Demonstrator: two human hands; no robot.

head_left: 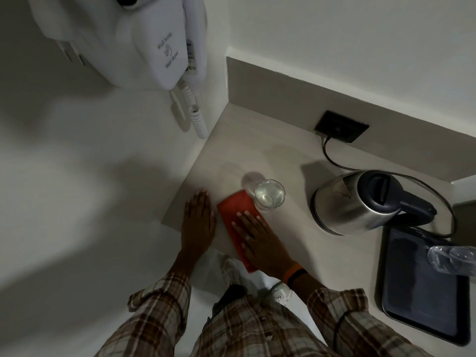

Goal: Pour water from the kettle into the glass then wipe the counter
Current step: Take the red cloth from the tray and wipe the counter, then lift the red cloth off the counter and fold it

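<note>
A glass [270, 194] holding water stands on the beige counter [257, 153]. Touching its left side lies an orange-red cloth [236, 207], spread flat and reaching the counter's front edge. My right hand [257, 238] presses flat on the cloth, fingers spread and pointing away from me. My left hand [197, 217] rests flat on the bare counter just left of the cloth, holding nothing. The steel kettle [347, 204] with its dark lid and handle stands upright on its base to the right of the glass.
A black cord runs from the kettle to a dark socket plate [341, 126] at the back. A dark tray [422, 287] with a clear plastic bottle [450, 258] sits at the right. A white wall-hung hair dryer [164, 47] hangs above left.
</note>
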